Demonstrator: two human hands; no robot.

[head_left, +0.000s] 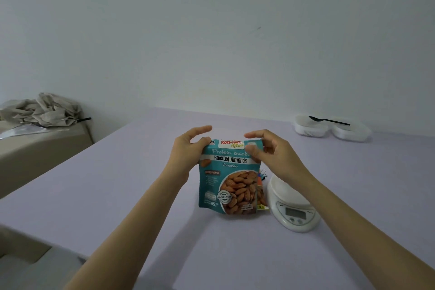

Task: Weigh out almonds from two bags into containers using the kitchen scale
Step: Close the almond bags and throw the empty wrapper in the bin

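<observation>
Almond bag [231, 176] is held upright, left hand [186, 148] and right hand [275, 155] each pinching a top corner, forefingers raised.

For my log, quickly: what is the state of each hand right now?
Left hand: holds the almond bag, top left corner.
Right hand: holds its top right corner.

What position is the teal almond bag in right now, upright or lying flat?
Upright. The almond bag stands on its bottom edge on the table, with the left hand and right hand pinching its top corners.
</observation>
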